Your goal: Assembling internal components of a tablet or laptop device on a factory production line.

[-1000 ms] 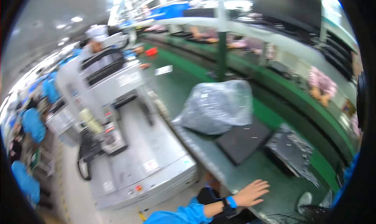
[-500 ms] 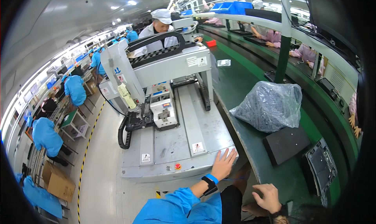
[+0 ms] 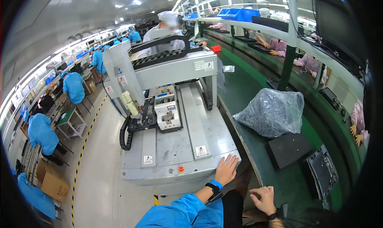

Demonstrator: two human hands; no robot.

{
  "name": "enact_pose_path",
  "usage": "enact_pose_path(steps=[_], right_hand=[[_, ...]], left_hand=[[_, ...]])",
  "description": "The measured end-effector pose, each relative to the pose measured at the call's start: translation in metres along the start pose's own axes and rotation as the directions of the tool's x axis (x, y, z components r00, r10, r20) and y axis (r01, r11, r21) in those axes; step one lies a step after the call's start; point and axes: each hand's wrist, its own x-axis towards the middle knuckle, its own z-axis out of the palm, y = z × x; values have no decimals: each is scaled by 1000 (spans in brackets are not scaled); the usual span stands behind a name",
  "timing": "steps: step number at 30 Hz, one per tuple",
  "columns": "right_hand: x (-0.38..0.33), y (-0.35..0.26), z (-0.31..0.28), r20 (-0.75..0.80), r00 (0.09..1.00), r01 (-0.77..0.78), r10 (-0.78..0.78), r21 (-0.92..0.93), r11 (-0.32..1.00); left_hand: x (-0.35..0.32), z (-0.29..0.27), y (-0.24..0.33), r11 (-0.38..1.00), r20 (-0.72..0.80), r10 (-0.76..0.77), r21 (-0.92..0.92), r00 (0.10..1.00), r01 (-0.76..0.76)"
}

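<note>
My left hand (image 3: 226, 169) lies flat with fingers spread on the near right corner of a grey benchtop machine (image 3: 187, 144). It wears a dark watch and a blue wristband, and a red button (image 3: 180, 169) sits just left of it. My right hand (image 3: 265, 199) is lower, with curled fingers, by the near edge of the green conveyor table (image 3: 247, 84). I see nothing in it. Both sleeves are blue.
On the green table lie a crumpled clear plastic bag (image 3: 273, 111), a black flat panel (image 3: 288, 149) and a dark open housing (image 3: 322, 170). A person in a white cap (image 3: 165, 24) stands behind the machine. Seated workers in blue (image 3: 40, 130) line the left aisle, by a cardboard box (image 3: 50, 180).
The view has swung left from the green table to the grey machine. My left hand went from the table onto the machine's corner, and my right hand has come into view.
</note>
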Motion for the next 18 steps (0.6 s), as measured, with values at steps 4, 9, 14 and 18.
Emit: enact_pose_path(steps=[4, 9, 14, 18], right_hand=[[-47, -10, -63, 379, 896, -384, 231, 399, 833], [-133, 21, -142, 184, 918, -396, 351, 454, 798], [-267, 72, -224, -308, 535, -553, 787, 577, 601], [-388, 131, -268, -636, 40, -742, 770, 498, 450]], left_hand=[[0, 5, 9, 998, 70, 48, -42, 996, -45], [4, -8, 27, 899, 66, -253, -352, 965, 260], [22, -3, 124, 788, -100, 220, -569, 970, -237], [19, 6, 240, 490, -50, 617, -756, 785, -434]])
